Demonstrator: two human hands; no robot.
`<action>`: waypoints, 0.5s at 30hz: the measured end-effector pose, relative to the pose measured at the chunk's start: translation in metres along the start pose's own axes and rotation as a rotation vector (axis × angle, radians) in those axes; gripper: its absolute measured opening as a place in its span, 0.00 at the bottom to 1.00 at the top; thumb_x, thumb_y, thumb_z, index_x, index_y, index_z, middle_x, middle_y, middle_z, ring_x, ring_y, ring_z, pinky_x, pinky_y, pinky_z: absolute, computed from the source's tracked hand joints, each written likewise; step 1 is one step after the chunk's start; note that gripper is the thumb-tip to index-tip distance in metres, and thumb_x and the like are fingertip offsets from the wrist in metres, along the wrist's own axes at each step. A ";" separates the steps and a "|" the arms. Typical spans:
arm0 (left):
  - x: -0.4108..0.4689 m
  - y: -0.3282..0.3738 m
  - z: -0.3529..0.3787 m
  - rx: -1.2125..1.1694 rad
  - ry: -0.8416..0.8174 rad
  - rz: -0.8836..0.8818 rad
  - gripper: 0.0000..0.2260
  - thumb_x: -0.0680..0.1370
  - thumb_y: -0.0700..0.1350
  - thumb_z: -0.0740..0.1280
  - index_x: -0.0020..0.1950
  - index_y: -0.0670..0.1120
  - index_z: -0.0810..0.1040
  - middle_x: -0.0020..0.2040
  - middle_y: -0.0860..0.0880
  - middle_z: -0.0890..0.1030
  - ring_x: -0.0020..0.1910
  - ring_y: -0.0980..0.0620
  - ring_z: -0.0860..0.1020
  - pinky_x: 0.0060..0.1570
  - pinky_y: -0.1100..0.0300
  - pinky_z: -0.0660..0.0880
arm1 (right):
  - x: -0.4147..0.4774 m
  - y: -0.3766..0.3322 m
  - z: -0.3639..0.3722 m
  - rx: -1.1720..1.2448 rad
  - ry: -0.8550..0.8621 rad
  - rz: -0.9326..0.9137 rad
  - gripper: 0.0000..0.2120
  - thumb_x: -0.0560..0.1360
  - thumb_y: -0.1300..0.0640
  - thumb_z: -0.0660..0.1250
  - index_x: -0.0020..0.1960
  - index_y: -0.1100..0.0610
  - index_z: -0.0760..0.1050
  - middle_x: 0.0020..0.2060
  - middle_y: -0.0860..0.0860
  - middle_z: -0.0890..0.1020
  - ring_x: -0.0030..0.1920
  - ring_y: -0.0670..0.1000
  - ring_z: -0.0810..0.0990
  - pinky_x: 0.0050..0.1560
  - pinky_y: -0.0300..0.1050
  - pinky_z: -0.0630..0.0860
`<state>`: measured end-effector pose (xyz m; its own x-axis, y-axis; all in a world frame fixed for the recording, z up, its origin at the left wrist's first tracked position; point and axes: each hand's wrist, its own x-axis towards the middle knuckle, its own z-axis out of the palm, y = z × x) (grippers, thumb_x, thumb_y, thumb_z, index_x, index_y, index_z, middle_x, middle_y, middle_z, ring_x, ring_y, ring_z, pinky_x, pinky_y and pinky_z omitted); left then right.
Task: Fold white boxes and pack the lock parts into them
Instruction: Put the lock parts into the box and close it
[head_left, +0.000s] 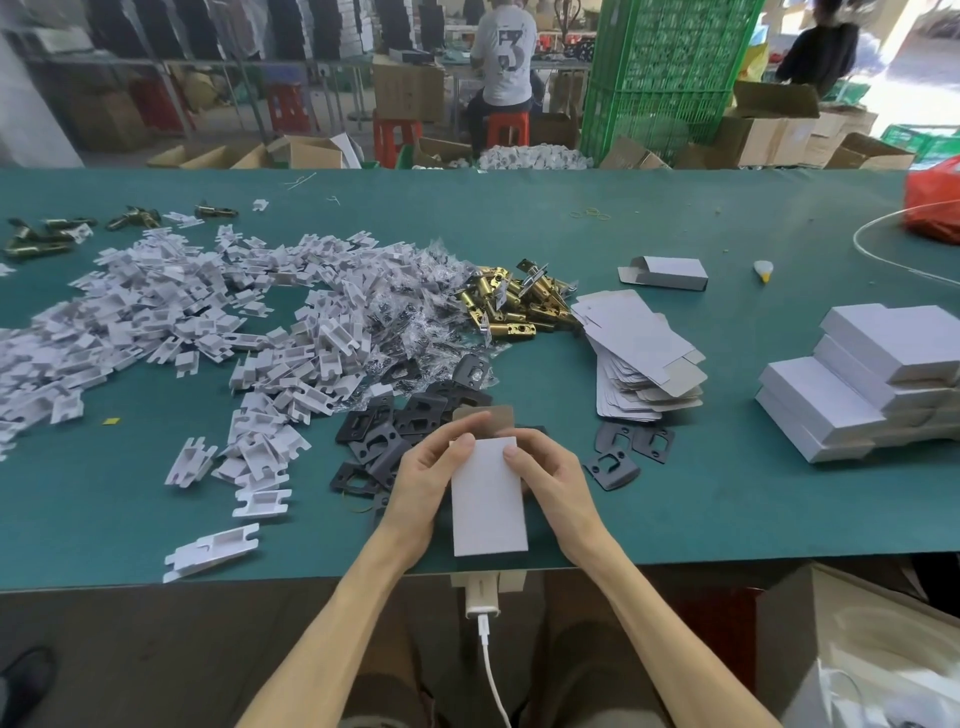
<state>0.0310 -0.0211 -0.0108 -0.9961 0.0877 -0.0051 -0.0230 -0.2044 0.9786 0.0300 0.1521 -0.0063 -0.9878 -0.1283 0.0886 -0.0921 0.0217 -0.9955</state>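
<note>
White plastic inserts (208, 322) cover the left half of the green surface (675, 493). Near the middle of its front edge, the left hand (423, 478) and right hand (553, 483) both grip 1 white box (488, 499), thumbs on top. Folded boxes (857, 384) are stacked at the right edge.

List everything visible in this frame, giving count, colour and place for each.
table: one, green, spans the view
plastic inserts: large pile, white, table's left half
small bags: pile, clear with dark contents, centre
brass latches: pile, gold, centre
strike plates: pile, black, just beyond the grips; a few more to the right
flat box blanks: one stack, white and grey, right of centre
folded boxes: stack, white, right edge
open box: one, white, beyond the blanks
red bag: one, far right
held box: one, white, near edge
left grip: holds the held box's left side
right grip: holds its right side
</note>
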 end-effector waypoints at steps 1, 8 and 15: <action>0.000 0.000 0.000 -0.003 -0.001 0.006 0.15 0.82 0.52 0.68 0.68 0.54 0.81 0.64 0.47 0.83 0.58 0.43 0.82 0.58 0.38 0.79 | 0.000 0.000 0.000 0.008 0.001 -0.008 0.10 0.79 0.45 0.67 0.58 0.45 0.81 0.52 0.46 0.84 0.51 0.51 0.83 0.45 0.41 0.80; 0.002 -0.001 0.002 -0.025 0.014 0.026 0.22 0.82 0.50 0.70 0.75 0.65 0.73 0.63 0.48 0.83 0.53 0.47 0.82 0.55 0.42 0.81 | 0.002 0.005 0.001 0.052 0.025 -0.015 0.14 0.79 0.49 0.70 0.62 0.48 0.72 0.52 0.46 0.84 0.52 0.51 0.84 0.44 0.42 0.81; 0.004 -0.008 -0.001 -0.063 0.191 0.054 0.11 0.83 0.45 0.69 0.64 0.56 0.83 0.59 0.45 0.85 0.55 0.42 0.83 0.51 0.46 0.83 | 0.003 0.009 0.006 -0.159 -0.087 0.034 0.27 0.72 0.33 0.68 0.68 0.39 0.67 0.57 0.42 0.82 0.53 0.44 0.83 0.53 0.45 0.82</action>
<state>0.0268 -0.0197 -0.0191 -0.9939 -0.1105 0.0023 0.0316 -0.2646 0.9639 0.0265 0.1456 -0.0155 -0.9766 -0.2103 0.0451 -0.0846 0.1829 -0.9795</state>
